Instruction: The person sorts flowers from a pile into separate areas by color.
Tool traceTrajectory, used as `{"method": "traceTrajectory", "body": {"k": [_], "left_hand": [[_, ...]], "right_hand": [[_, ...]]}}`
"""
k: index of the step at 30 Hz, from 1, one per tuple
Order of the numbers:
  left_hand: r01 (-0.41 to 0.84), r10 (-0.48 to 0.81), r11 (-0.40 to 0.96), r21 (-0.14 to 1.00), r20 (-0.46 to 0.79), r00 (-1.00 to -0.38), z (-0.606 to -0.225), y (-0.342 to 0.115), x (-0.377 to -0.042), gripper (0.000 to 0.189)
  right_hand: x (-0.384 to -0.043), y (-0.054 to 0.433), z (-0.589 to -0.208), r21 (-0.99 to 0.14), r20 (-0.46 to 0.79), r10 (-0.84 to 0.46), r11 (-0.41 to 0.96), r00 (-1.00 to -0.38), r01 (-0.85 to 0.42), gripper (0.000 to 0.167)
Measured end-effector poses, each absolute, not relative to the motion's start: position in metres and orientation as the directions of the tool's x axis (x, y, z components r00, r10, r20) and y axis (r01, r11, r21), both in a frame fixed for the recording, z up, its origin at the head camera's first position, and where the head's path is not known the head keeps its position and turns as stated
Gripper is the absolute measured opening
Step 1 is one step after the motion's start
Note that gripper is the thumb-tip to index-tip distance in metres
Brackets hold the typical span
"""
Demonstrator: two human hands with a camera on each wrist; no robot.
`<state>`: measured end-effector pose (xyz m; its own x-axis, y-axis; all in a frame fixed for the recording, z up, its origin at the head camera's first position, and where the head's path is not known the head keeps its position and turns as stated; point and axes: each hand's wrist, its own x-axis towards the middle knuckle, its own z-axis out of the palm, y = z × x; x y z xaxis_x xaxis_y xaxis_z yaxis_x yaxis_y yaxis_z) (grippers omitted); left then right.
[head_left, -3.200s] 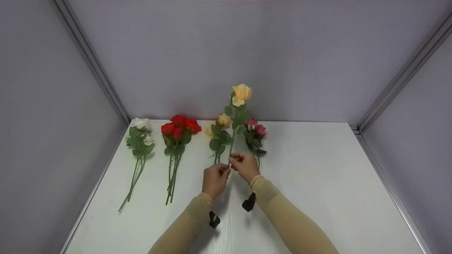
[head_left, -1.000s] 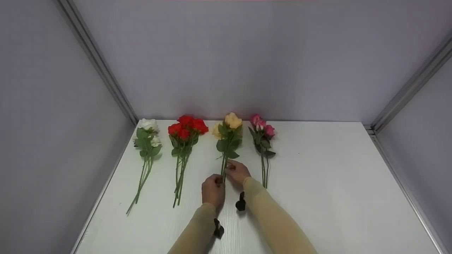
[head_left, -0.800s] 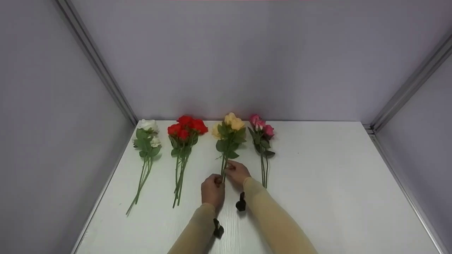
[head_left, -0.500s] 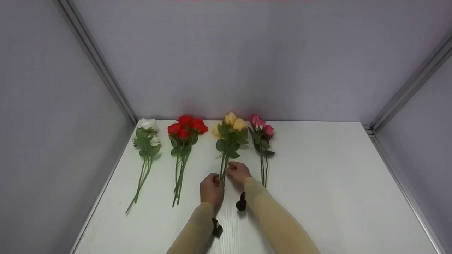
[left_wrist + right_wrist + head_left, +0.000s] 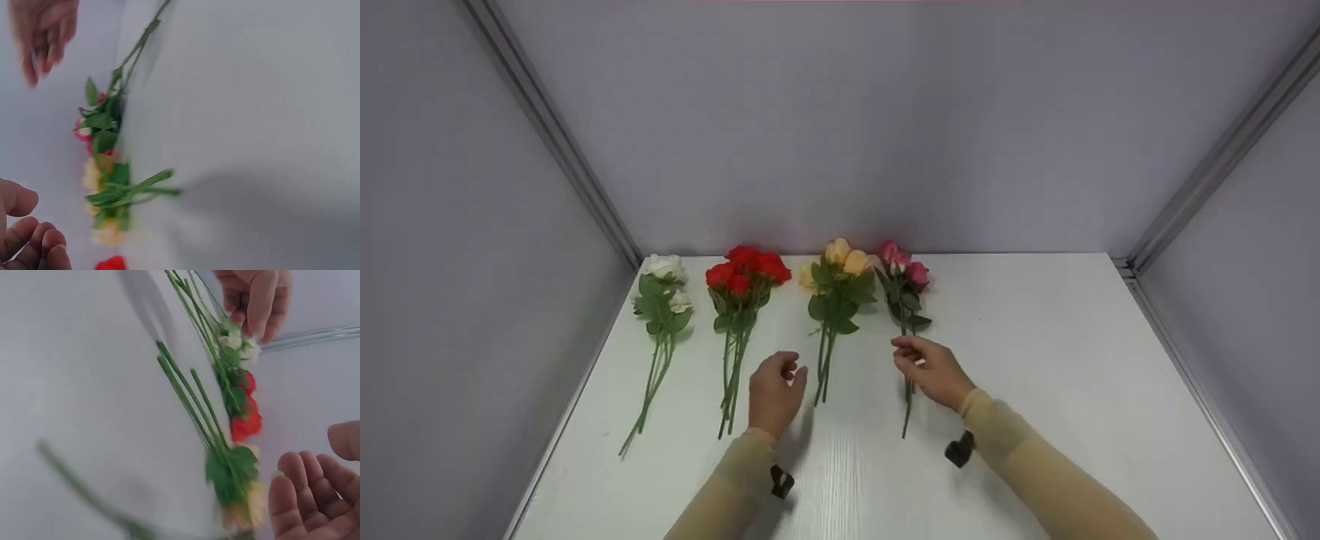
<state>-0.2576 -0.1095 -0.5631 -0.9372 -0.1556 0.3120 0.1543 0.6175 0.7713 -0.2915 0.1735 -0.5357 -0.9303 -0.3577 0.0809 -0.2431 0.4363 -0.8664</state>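
A bunch of yellow roses (image 5: 840, 281) lies on the white table, its stems pointing toward the person. Left of those stems, my left hand (image 5: 776, 394) hovers with loosely bent fingers and nothing in its grasp. My right hand (image 5: 934, 371) is over the stems of the pink roses (image 5: 904, 274), hiding part of them in the head view. In the right wrist view, its fingers (image 5: 309, 495) are relaxed, with a gap between thumb and fingertips. The left wrist view shows the left fingers (image 5: 34, 242) loosely curled as well, holding nothing.
Red roses (image 5: 746, 270) lie left of the yellow ones, and white roses (image 5: 662, 289) at the far left. All the blooms are near the table's back edge, by a grey wall (image 5: 840, 127). The white tabletop (image 5: 1035, 360) extends to the right.
A yellow rose, earlier held up in both hands, has been laid with the other yellow roses. Both hands have let go and moved apart, the left to the left, the right toward the pink roses.
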Motion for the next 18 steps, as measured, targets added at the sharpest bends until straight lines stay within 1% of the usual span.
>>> {"method": "traceTrajectory", "body": {"k": [4,8,11,13,16,18], "left_hand": [[0.243,-0.084,0.728,0.641,0.435,-0.896,-0.535,-0.140,-0.248,0.022],[0.304,-0.003,0.818,0.488,0.532,-0.847,-0.511,-0.169,-0.239,0.030],[0.353,0.064,0.852,0.388,0.591,-0.804,-0.496,-0.190,-0.234,0.037],[0.373,0.102,0.868,0.328,0.618,-0.779,-0.490,-0.201,-0.231,0.043],[0.385,0.147,0.887,0.255,0.634,-0.759,-0.485,-0.218,-0.226,0.055],[0.373,0.171,0.904,0.210,0.622,-0.764,-0.486,-0.228,-0.223,0.065]], "right_hand": [[-0.274,0.230,-0.524,-0.778,0.197,-0.346,0.514,-0.917,-0.361,0.035],[-0.255,0.286,-0.517,-0.647,0.327,-0.301,0.620,-0.896,-0.445,0.035],[-0.241,0.321,-0.513,-0.558,0.395,-0.250,0.699,-0.884,-0.447,0.038],[-0.232,0.342,-0.513,-0.516,0.412,-0.213,0.747,-0.886,-0.420,0.041],[-0.219,0.369,-0.514,-0.496,0.399,-0.165,0.789,-0.902,-0.364,0.050],[-0.213,0.384,-0.517,-0.499,0.379,-0.138,0.802,-0.915,-0.327,0.060]]}}
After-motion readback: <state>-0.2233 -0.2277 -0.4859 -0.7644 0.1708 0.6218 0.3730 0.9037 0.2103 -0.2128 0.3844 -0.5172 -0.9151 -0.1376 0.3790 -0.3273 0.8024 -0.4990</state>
